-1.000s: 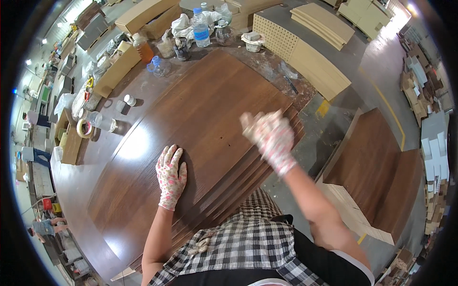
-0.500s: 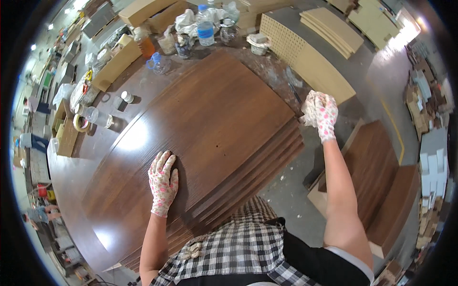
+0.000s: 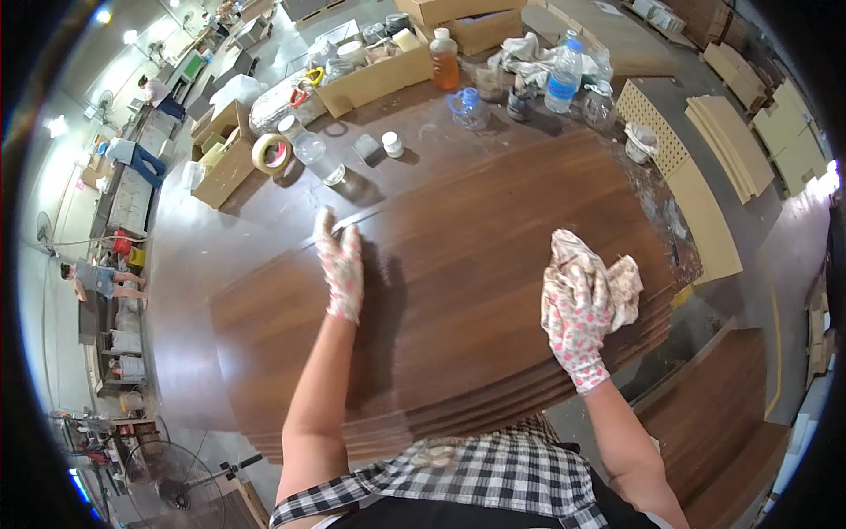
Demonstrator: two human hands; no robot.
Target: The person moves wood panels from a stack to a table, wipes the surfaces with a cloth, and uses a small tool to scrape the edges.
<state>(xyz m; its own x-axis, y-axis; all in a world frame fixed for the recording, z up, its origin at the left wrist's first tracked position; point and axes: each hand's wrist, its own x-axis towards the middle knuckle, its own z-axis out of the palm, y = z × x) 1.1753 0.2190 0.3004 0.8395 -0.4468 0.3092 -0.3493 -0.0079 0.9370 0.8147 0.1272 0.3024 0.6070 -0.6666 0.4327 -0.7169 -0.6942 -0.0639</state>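
Observation:
A dark brown wood-grain board (image 3: 476,256) lies on top of a stack of similar boards in front of me. My right hand (image 3: 579,331), in a white glove with pink spots, presses a stained, crumpled rag (image 3: 575,256) against the right part of the top board. Part of the rag bunches out beyond the fingers. My left hand (image 3: 341,273), gloved the same way, is at the board's far left edge with its fingers stretched out and holding nothing. Whether its fingertips touch the edge I cannot tell.
Beyond the boards stand a clear bottle (image 3: 313,152), a tape roll (image 3: 271,154), a small white bottle (image 3: 392,145), an orange-liquid bottle (image 3: 444,62) and a blue-labelled water bottle (image 3: 564,78). Cardboard boxes (image 3: 374,84) line the back. More brown boards (image 3: 718,423) lie lower right. People work far left.
My right hand has brought the rag from beyond the board's right corner onto its surface. My left hand has shifted from lying flat on the board to its far edge. The view has turned.

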